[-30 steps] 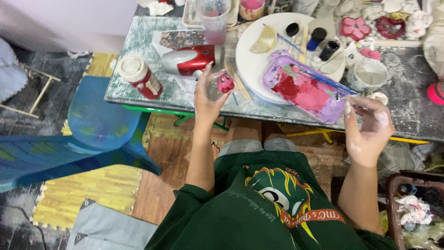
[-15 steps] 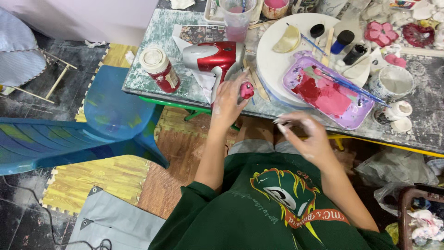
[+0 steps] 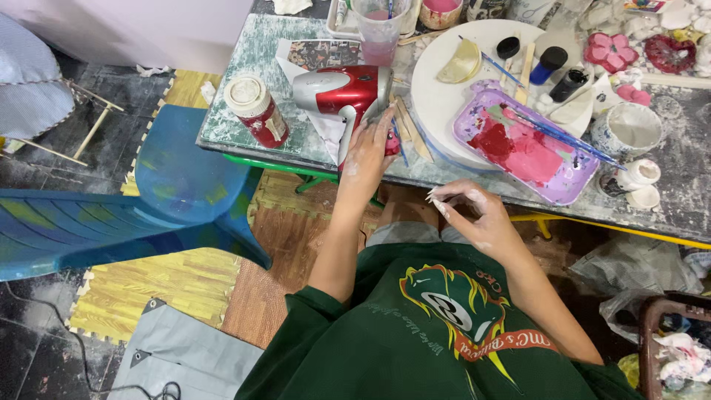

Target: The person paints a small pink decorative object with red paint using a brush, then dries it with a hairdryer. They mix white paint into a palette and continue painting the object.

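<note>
Under the left hand [image 3: 368, 152], at the near edge of the cluttered table [image 3: 244, 122], a small pink-red piece [image 3: 391, 144] shows only as a sliver past the knuckles; the palm and curled fingers cover the rest, so its shape is hard to make out, and whether the fingers close on it or merely rest over it I cannot tell. Just left of and beyond that hand lies a red and silver hair dryer [image 3: 343, 90], its grey handle running down beside the wrist. Beyond the right hand [image 3: 474, 215] sits a round white board [image 3: 444, 100], partly hidden by the purple palette tray [image 3: 527, 144] lying on it; the tray holds smears of red and pink paint, and blue-handled brushes [image 3: 552, 133] lie across it. Further left of the left hand stands a red jar [image 3: 255, 111] with a cream lid, shut, contents unseen. Beyond the dryer a clear plastic cup [image 3: 379, 30] holds pinkish water, its top cut off by the frame. To the right of the tray a white bowl [image 3: 626, 130] looks empty. The right hand hovers off the table over the lap, well apart from the left, thumb and forefinger drawn together in a pinch, white-dusted; anything between the tips is too small to see.
</note>
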